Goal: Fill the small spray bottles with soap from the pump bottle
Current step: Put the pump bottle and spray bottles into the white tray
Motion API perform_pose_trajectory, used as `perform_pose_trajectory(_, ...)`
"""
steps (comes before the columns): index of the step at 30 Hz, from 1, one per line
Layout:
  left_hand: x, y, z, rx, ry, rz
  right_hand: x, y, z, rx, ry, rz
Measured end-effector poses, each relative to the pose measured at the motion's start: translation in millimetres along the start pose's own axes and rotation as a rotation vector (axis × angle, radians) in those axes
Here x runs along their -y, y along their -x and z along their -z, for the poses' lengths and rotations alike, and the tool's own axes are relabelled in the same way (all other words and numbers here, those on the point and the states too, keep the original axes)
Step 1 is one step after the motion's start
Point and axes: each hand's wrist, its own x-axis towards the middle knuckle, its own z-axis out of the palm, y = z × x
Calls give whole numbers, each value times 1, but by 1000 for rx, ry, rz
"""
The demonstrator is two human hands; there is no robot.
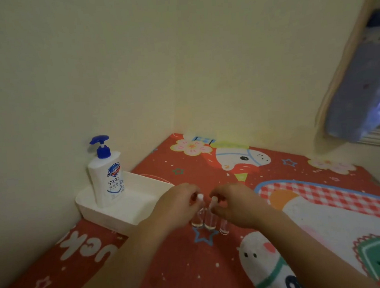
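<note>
1. Three small clear spray bottles (210, 220) stand close together on the red cartoon-print surface (183, 269).
2. The left hand (175, 205) pinches one white cap (200, 197); the right hand (232, 205) pinches the neighbouring sprayer top (213, 200).
3. Twisting gently while keeping each bottle upright looks wise, since touching bottles could topple.
4. The white pump bottle (107, 177) stands in a white tray (121, 208) to the left, near the wall.
</note>
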Motion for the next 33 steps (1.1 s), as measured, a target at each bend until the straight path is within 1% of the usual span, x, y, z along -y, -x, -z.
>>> perform_pose_trajectory(7, -2, 1, -4, -23, 22, 16, -6, 0, -7, 1, -38, -14)
perform_pose_trajectory(11, -2, 0, 7, -62, 42, 6, -9, -5, 7, 10, -38, -8)
perform_pose_trajectory(17, 0, -6, 46, -157, 79, 14, 3, -21, 37, -119, -89, 21)
perform_pose_trajectory(22, 5, -5, 81, -187, 50, 97, 24, -42, 39, -184, -120, 96)
perform_pose_trajectory(26, 19, -5, 104, -169, 6, 192, 44, -63, 32, -201, -154, 150)
perform_pose_trajectory(31, 37, -6, 120, -85, -158, 274, 66, -88, 18, -170, -161, 176)
perform_pose_trajectory(33, 46, -5, 121, -50, -181, 310, 74, -97, 11, -159, -152, 186)
